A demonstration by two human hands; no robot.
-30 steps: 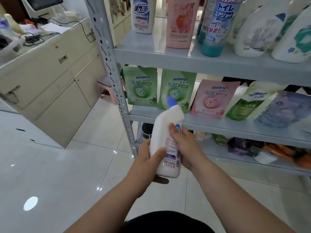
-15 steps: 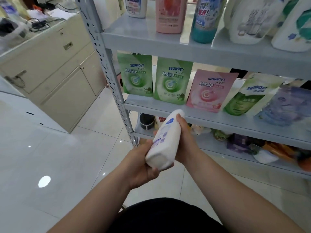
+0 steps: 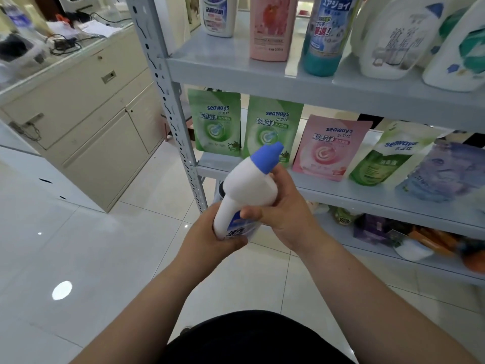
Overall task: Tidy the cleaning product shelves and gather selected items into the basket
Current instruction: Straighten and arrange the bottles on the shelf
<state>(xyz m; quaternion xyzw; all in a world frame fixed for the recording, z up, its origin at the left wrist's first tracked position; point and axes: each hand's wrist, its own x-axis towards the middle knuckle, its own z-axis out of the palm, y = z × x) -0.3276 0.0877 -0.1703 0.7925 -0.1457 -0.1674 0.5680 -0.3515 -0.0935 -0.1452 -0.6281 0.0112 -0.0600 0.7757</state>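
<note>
I hold a white toilet-cleaner bottle with a blue angled cap in front of the grey metal shelving. My left hand grips its lower end from below. My right hand wraps round its upper body, thumb across the front. The cap points up and to the right, toward the middle shelf. No basket is in view.
The top shelf carries several bottles, among them a pink one and a blue one. Green pouches and a pink pouch line the middle shelf. Mixed items lie on the bottom shelf. A beige cabinet stands at left on the white tiled floor.
The bottle has been turned in my hands: half a second ago its base faced me and the cap was hidden; now the blue cap points up to the right. Both hands kept hold.
</note>
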